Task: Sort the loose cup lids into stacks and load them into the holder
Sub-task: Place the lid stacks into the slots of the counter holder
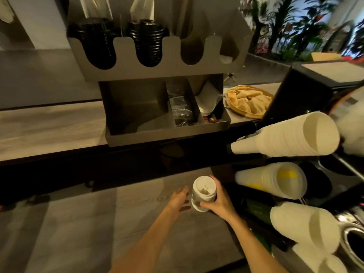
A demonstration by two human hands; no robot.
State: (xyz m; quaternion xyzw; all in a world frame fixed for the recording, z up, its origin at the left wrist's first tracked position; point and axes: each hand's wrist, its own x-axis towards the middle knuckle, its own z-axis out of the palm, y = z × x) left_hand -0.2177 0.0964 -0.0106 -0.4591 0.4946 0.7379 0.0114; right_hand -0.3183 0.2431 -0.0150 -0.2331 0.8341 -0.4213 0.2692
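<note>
We have 1 stack of white lids [203,194] gripped in our right hand [218,203] above the counter [78,223], left hand [178,200] loose beside it, so next we must carry it up into an empty slot of the holder [157,69].

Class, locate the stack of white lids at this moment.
In the head view, the stack of white lids sits low and centre over the wooden counter, gripped by the right hand, with the left hand open beside it.

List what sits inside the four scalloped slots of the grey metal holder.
In the grey metal lid holder, two left slots hold black lid stacks; the third looks empty, the fourth shows something white. Lower depths are hidden.
</note>
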